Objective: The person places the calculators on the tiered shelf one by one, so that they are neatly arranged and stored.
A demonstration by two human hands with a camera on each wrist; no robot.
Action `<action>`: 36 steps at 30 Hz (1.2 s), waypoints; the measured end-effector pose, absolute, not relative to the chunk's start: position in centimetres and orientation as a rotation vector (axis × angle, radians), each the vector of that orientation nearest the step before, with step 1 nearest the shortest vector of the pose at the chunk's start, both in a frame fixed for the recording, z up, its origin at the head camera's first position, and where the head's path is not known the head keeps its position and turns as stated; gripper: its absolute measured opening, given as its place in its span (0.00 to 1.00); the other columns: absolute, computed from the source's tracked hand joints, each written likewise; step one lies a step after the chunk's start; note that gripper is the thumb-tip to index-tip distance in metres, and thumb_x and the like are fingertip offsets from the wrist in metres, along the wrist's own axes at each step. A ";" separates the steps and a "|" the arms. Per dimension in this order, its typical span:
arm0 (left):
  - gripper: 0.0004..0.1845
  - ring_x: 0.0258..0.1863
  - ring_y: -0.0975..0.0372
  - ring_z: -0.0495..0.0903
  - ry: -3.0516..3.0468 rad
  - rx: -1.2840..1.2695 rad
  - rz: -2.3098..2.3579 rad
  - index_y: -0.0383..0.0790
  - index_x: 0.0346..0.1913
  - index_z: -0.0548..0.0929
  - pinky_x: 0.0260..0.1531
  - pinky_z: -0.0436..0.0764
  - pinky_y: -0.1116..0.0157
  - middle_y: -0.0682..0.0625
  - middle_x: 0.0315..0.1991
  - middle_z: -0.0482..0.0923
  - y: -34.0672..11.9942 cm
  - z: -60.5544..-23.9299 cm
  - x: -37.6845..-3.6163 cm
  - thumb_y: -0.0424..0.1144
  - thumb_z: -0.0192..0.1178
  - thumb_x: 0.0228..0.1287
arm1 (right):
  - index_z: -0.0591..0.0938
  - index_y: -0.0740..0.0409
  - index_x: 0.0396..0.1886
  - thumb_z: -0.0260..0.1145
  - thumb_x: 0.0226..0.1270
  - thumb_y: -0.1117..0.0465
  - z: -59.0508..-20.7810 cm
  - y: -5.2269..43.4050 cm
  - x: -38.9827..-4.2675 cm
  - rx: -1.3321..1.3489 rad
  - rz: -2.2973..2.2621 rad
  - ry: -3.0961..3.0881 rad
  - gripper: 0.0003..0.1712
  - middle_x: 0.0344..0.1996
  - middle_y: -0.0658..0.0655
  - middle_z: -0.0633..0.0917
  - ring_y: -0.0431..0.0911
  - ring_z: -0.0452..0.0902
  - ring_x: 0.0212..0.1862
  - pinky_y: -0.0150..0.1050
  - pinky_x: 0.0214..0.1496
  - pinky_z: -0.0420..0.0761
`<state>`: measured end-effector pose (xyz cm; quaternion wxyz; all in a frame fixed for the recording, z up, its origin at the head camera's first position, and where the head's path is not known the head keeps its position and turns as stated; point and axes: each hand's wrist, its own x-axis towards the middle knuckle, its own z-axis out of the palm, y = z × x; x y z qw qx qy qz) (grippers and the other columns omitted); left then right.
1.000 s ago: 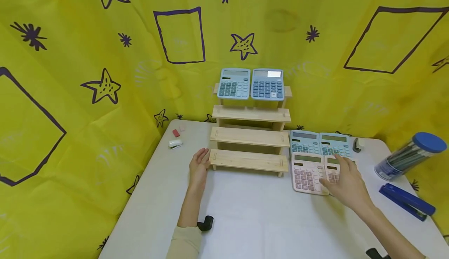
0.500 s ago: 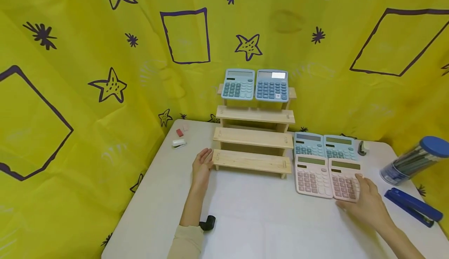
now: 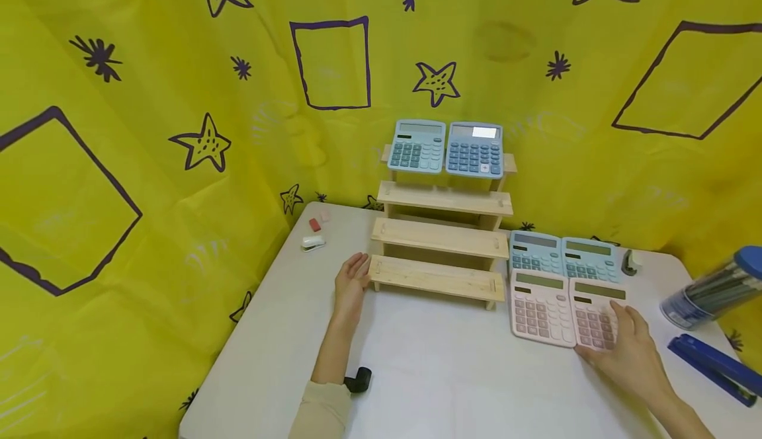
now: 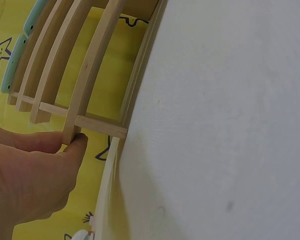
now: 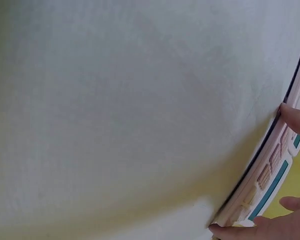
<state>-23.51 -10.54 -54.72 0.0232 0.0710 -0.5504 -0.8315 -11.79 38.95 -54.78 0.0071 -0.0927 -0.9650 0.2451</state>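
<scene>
A tiered wooden display stand [image 3: 440,279] stands at the back of the table. My left hand [image 3: 350,290] is at the left end of its lowest board, thumb and forefinger pinching the board's end [image 4: 72,127] in the left wrist view. To the right of the stand, two pink calculators lie side by side. My right hand [image 3: 637,359] grips the right-hand pink calculator [image 3: 597,293], thumb at its near left corner and fingers along its right side. The other pink calculator [image 3: 540,308] lies against it. Two blue calculators [image 3: 417,148] lean on the top tier.
Behind the pink calculators lie two more blue calculators [image 3: 589,257]. Farther right are a blue-lidded tub of pencils [image 3: 705,297], a blue stapler [image 3: 717,367] and a small sharpener-like item [image 3: 631,262]. A small white stapler [image 3: 312,242] and a red eraser [image 3: 315,225] sit at the left.
My right hand has come from over the pink calculators to the right one's edges, uncovering its display and keys. My left hand keeps its place at the stand. The head view has turned slightly left.
</scene>
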 end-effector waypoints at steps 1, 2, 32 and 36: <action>0.33 0.77 0.44 0.63 -1.708 0.219 -2.572 0.25 0.76 0.59 0.72 0.72 0.57 0.30 0.75 0.62 -10.5 -54.7 -23.5 0.13 0.45 0.68 | 0.39 0.72 0.81 0.83 0.53 0.46 -54.8 38.9 -11.7 -0.289 0.773 -3.015 0.76 0.75 0.87 0.35 0.88 0.48 0.66 0.86 0.61 0.55; 0.33 0.77 0.43 0.63 -1.710 0.217 -2.570 0.24 0.76 0.59 0.72 0.72 0.58 0.30 0.75 0.62 -10.5 -54.7 -23.5 0.13 0.45 0.68 | 0.39 0.72 0.82 0.83 0.53 0.47 -54.8 38.9 -11.7 -0.291 0.778 -3.013 0.76 0.75 0.86 0.35 0.88 0.46 0.67 0.86 0.61 0.54; 0.32 0.77 0.43 0.63 -1.733 0.165 -2.549 0.23 0.76 0.59 0.75 0.67 0.54 0.29 0.75 0.62 -10.5 -54.8 -23.1 0.15 0.46 0.69 | 0.36 0.67 0.83 0.80 0.54 0.56 -53.4 37.4 -11.7 -0.274 0.767 -2.894 0.74 0.77 0.83 0.35 0.87 0.43 0.70 0.89 0.57 0.54; 0.32 0.77 0.43 0.62 -1.723 0.158 -2.554 0.23 0.76 0.58 0.76 0.67 0.53 0.28 0.75 0.61 -10.5 -54.8 -23.1 0.15 0.45 0.69 | 0.39 0.68 0.83 0.79 0.54 0.59 -51.2 35.8 -11.8 -0.191 0.767 -2.837 0.71 0.78 0.82 0.38 0.85 0.44 0.71 0.88 0.60 0.52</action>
